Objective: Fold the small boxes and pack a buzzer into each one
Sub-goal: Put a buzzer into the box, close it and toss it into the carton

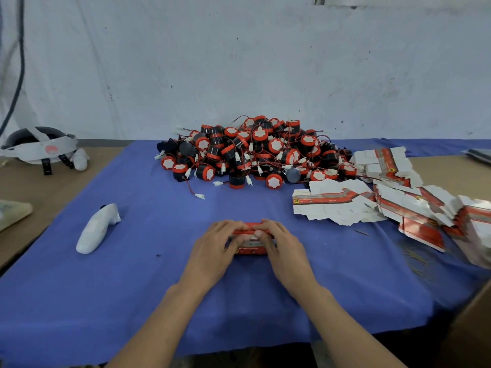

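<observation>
Clasping box [251,251], left hand [212,252] and right hand [287,249]; print seemingly blurred

Head view, forward and down

I am holding a small red box [251,241] over the blue cloth [132,288], my left hand [216,247] and right hand [283,247] gripping its ends. Buzzers [252,152] are lying heaped far, flat boxes [372,203] sprawling right, a white controller [97,229] left.

Your forearms converge in front of you.
Your left grip [216,247] and right grip [285,247] curl their fingers over the small box [251,250], backs up, fingertips close together.
</observation>
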Available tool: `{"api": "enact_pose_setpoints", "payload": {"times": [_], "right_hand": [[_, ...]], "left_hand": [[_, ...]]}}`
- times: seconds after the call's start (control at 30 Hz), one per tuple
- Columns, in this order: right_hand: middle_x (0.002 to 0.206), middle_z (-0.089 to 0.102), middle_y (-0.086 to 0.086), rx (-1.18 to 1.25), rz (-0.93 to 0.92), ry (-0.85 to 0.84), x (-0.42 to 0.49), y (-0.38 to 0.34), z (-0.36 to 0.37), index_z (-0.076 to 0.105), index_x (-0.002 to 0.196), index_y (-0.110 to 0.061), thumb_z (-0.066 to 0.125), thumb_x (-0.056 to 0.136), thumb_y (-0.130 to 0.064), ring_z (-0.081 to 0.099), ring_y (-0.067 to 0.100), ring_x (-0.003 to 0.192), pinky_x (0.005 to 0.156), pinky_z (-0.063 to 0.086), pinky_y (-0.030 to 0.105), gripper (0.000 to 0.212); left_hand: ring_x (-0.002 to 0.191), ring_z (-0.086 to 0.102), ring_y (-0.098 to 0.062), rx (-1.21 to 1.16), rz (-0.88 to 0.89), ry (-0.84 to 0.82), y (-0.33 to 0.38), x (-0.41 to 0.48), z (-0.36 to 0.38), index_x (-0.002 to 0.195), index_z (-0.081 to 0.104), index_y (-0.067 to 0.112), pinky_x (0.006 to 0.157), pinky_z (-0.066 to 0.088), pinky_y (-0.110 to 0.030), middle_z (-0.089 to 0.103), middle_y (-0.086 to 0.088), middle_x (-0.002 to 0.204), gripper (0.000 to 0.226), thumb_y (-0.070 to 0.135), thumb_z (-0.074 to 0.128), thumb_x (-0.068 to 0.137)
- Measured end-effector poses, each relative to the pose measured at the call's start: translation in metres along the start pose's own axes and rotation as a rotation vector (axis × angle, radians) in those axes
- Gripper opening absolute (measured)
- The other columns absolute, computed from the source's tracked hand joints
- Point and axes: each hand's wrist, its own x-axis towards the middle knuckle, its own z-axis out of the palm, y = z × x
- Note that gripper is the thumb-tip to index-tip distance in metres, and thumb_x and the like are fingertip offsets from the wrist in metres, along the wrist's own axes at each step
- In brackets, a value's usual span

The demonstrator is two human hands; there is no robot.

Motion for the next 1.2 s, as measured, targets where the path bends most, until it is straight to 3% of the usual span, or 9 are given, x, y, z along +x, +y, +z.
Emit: {"api": "enact_pose_setpoints", "payload": {"times": [0.1, 0.17, 0.33, 0.5, 0.7, 0.8, 0.93, 1.07, 1.2], "right_hand": [[0.125, 0.054, -0.029, 0.008, -0.015, 0.03, -0.0012, -0.0029, -0.0013, 0.062, 0.119, -0.041, 0.045, 0.105, -0.044, 0.054, -0.001, 0.106, 0.086, 0.051, 0.027, 0.022], [0.13, 0.054, -0.026, 0.007, -0.016, 0.019, -0.0022, -0.0034, -0.0019, 0.062, 0.12, -0.041, 0.045, 0.104, -0.045, 0.054, 0.0, 0.11, 0.087, 0.05, 0.027, 0.023], [0.142, 0.05, -0.022, -0.003, 0.001, -0.017, -0.0011, -0.0021, -0.0009, 0.06, 0.123, -0.04, 0.045, 0.104, -0.047, 0.058, 0.007, 0.116, 0.093, 0.051, 0.034, 0.025], [0.143, 0.045, -0.027, 0.041, 0.009, -0.035, -0.0006, 0.0022, 0.0015, 0.055, 0.12, -0.046, 0.045, 0.104, -0.049, 0.057, -0.002, 0.105, 0.086, 0.043, 0.022, 0.019], [0.146, 0.043, -0.026, 0.11, 0.017, -0.037, 0.0003, 0.0043, 0.004, 0.055, 0.125, -0.042, 0.039, 0.107, -0.043, 0.052, 0.001, 0.121, 0.099, 0.049, 0.027, 0.024], [0.148, 0.044, -0.022, 0.107, 0.007, -0.039, 0.0012, 0.0046, 0.0039, 0.055, 0.126, -0.04, 0.038, 0.108, -0.037, 0.048, -0.003, 0.12, 0.095, 0.042, 0.011, 0.025], [0.142, 0.045, -0.023, 0.127, 0.021, -0.042, 0.0018, 0.0044, 0.0041, 0.056, 0.128, -0.039, 0.039, 0.109, -0.033, 0.047, -0.004, 0.114, 0.083, 0.038, -0.001, 0.026], [0.122, 0.053, -0.031, 0.139, 0.01, -0.007, 0.0014, 0.0034, 0.0034, 0.056, 0.12, -0.039, 0.039, 0.108, -0.037, 0.057, -0.001, 0.105, 0.079, 0.044, 0.003, 0.02], [0.135, 0.052, -0.023, 0.1, -0.024, -0.003, 0.0007, 0.0041, 0.0038, 0.055, 0.119, -0.041, 0.039, 0.109, -0.036, 0.056, 0.001, 0.112, 0.086, 0.048, 0.011, 0.02]], "left_hand": [[0.106, 0.051, 0.005, -0.034, -0.011, 0.024, 0.0012, -0.0004, -0.0005, 0.111, 0.067, 0.034, 0.081, 0.052, -0.027, 0.058, 0.031, 0.107, 0.019, 0.041, 0.06, 0.095], [0.107, 0.051, 0.004, -0.044, 0.001, 0.018, 0.0015, -0.0005, -0.0009, 0.111, 0.067, 0.033, 0.08, 0.053, -0.029, 0.06, 0.027, 0.11, 0.019, 0.041, 0.057, 0.096], [0.11, 0.049, 0.002, -0.036, 0.02, 0.003, 0.0003, -0.0016, -0.0011, 0.109, 0.066, 0.031, 0.081, 0.049, -0.021, 0.059, 0.024, 0.117, 0.015, 0.036, 0.055, 0.1], [0.117, 0.048, 0.004, -0.026, 0.012, -0.032, -0.0047, -0.0012, 0.0001, 0.112, 0.064, 0.034, 0.086, 0.047, -0.021, 0.058, 0.023, 0.125, 0.015, 0.031, 0.054, 0.101], [0.126, 0.047, 0.005, -0.124, -0.019, -0.085, -0.0083, -0.0002, 0.0002, 0.122, 0.062, 0.036, 0.098, 0.047, -0.024, 0.054, 0.025, 0.134, 0.026, 0.023, 0.05, 0.104], [0.128, 0.048, 0.002, -0.154, -0.045, -0.127, -0.0074, -0.0012, -0.0004, 0.129, 0.055, 0.037, 0.102, 0.048, -0.028, 0.052, 0.022, 0.139, 0.031, 0.02, 0.048, 0.104], [0.116, 0.058, -0.002, -0.24, -0.106, -0.114, -0.0022, -0.0028, -0.0027, 0.107, 0.045, 0.046, 0.089, 0.057, -0.033, 0.053, 0.025, 0.136, 0.022, 0.026, 0.049, 0.103], [0.111, 0.061, -0.002, -0.275, -0.113, -0.074, -0.0013, -0.0023, -0.0034, 0.098, 0.049, 0.041, 0.087, 0.057, -0.029, 0.057, 0.021, 0.135, 0.018, 0.024, 0.053, 0.101], [0.109, 0.063, -0.007, -0.237, -0.097, -0.064, -0.0023, -0.0011, -0.0028, 0.094, 0.053, 0.036, 0.084, 0.058, -0.03, 0.057, 0.026, 0.131, 0.016, 0.021, 0.056, 0.1]]}}
